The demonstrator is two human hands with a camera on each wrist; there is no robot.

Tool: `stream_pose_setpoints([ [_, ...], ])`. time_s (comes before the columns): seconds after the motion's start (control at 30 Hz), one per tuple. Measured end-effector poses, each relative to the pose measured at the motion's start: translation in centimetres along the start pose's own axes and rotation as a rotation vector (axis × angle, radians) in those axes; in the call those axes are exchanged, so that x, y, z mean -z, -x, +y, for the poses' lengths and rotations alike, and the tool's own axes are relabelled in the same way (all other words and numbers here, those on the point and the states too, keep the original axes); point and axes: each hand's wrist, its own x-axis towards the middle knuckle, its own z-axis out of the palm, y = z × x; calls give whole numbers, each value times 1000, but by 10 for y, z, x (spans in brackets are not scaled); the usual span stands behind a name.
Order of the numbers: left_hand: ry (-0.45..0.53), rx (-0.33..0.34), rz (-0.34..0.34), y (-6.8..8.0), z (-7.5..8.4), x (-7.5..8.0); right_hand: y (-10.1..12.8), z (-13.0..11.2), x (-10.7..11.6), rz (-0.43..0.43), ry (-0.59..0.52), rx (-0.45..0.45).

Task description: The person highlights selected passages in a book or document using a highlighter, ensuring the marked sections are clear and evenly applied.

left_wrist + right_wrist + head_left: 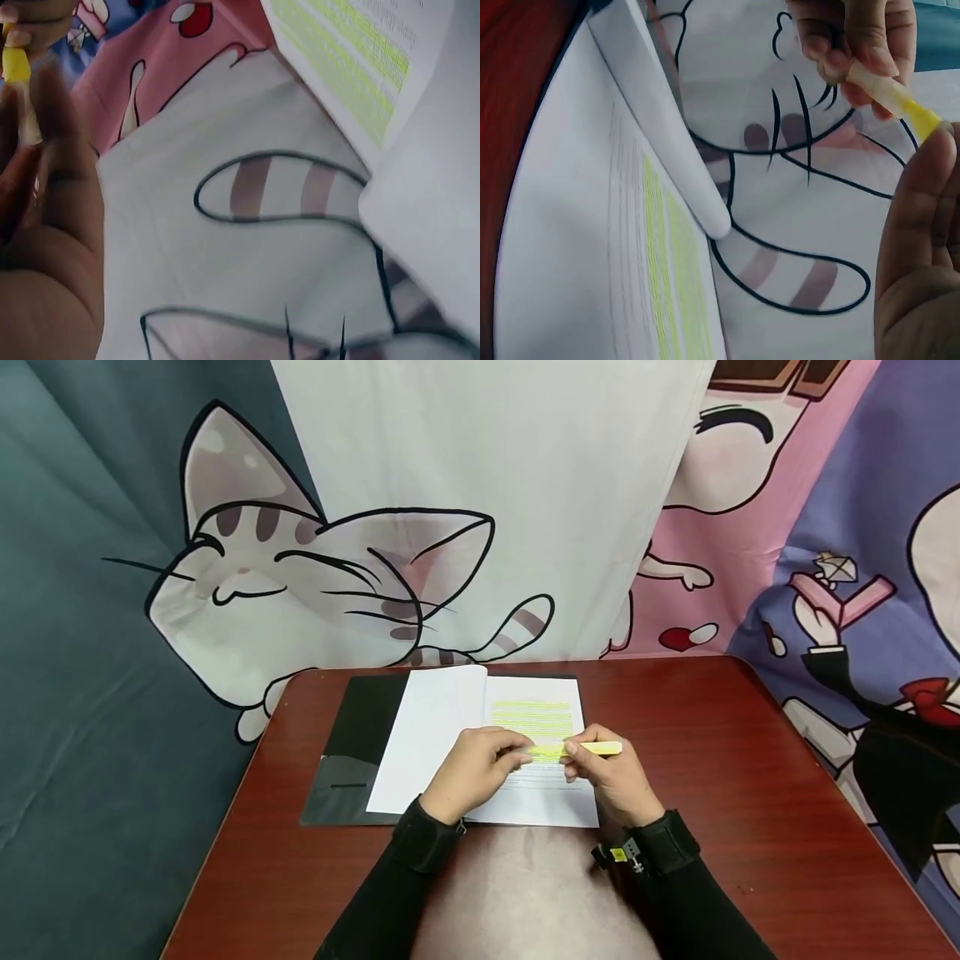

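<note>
Cartoon-printed cloth hangs behind a reddish wood-grain table (735,752), a grey striped cat (300,585) drawn across the pale middle panel. On the tabletop lies an open black folder (352,735) with white sheets, the right-hand page (542,718) bearing several lines of text already washed in yellow-green. Both hands meet just above that page: the left hand (474,772) pinches one end of a yellow highlighter (592,748) between thumb and fingertips, while the right hand (613,777) curls its fingers round the barrel further along, the pale far end sticking out to the right. The right wrist view shows the left fingers closed on a translucent whitish piece joined to the brighter yellow body; whether that piece is a cap cannot be told for certain. Judging by this two-handed grip at the pen's end, the work looks like seating or pulling that piece, best done straight along the barrel's axis with the tip kept off the paper. The pen is smooth, slim plastic; the paper is matt and thin, its turned leaf curving up in a soft roll; the folder cover has a dull sheen.
</note>
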Motion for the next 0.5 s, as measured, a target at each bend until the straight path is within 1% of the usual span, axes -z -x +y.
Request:
stream_pose_setpoints([
  [0.1,-5,-13,17,-2,3,-2,0,0,0,-34,-6,22],
  [0.2,-37,-13,62,-2,8,-4,0,2,-2,-53,-31,26],
  [0.3,-75,17,101,0,14,-8,0,4,-5,-58,-41,23],
  [0.4,-107,51,123,4,18,-13,1,7,-7,-66,-50,12],
  [0.5,-111,59,134,8,18,-16,3,11,-7,-75,-75,-13],
])
